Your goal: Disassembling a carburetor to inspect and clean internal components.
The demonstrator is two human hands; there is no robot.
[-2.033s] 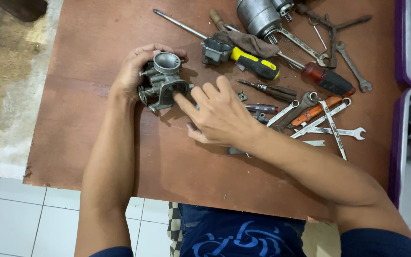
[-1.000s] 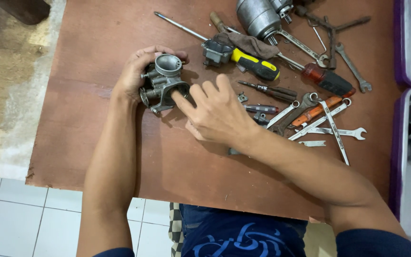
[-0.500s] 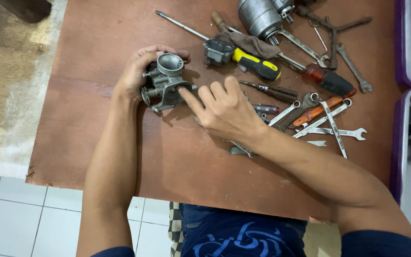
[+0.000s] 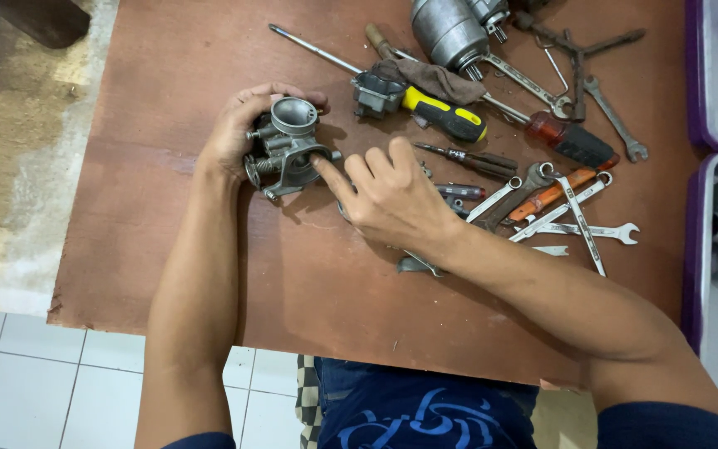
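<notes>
A brown wooden board point(image 4: 209, 274) serves as the work surface, lying over pale floor tiles point(image 4: 35, 374). Two purple-rimmed trays point(image 4: 695, 91) stand at the board's right edge. A grey metal cylinder point(image 4: 449, 32) lies at the top of the board, and just below and to its right is a scatter of tools: a yellow-handled screwdriver point(image 4: 442, 115), a red-handled screwdriver point(image 4: 563, 140), an orange-handled tool point(image 4: 552, 193) and several open-ended spanners point(image 4: 579, 229).

The carburettor body point(image 4: 287, 150), of grey cast metal, rests on the board to the left of the tools. Its round open throat faces upward, toward the camera; its long axis cannot be told with certainty from this view.

The left hand point(image 4: 238, 133) is curled round the carburettor's far and left sides, fingers closed over the top edge beside the throat, thumb hidden; the forearm runs straight up from the near edge of the board. The right hand point(image 4: 392, 199) lies just to the right of the carburettor, palm down, fingers spread and grasping nothing, the extended index fingertip point(image 4: 319, 164) touching the casting's lower right flange. The right forearm crosses the board diagonally from the lower right.
</notes>
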